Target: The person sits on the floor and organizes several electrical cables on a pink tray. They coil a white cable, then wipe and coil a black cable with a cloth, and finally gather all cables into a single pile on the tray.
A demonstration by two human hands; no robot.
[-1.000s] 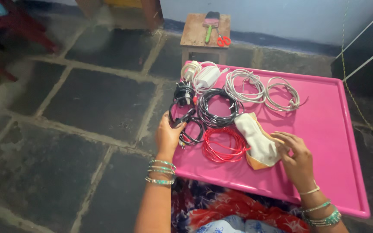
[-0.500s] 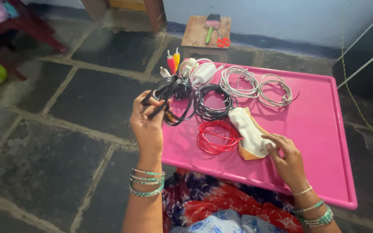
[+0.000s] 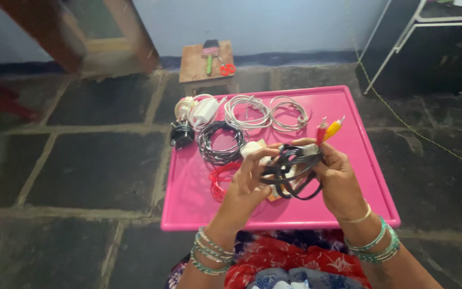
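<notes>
Both hands up over pink plastic tray surface (image 3: pixel 359 160), sharing one bundle of black AV cable (image 3: pixel 290 170) w/ red and yellow plugs (image 3: pixel 329 129) sticking up at right. Left hand (image 3: pixel 247 184): fingers (image 3: pixel 260 160) curled round bundle's left side. Right hand (image 3: pixel 338 179): fingers clenched on its right end, near plugs. Bundle held above tray, in front of red wire coil (image 3: pixel 219 179). Black coil (image 3: pixel 219 142), white coils (image 3: pixel 247 111) lying farther back on tray.

Pink tray table (image 3: pixel 359 160) on stone floor (image 3: pixel 81 160), white cable coils (image 3: pixel 247 111), black coil (image 3: pixel 217 142), red coil (image 3: pixel 219 179), white charger (image 3: pixel 203 111)
</notes>
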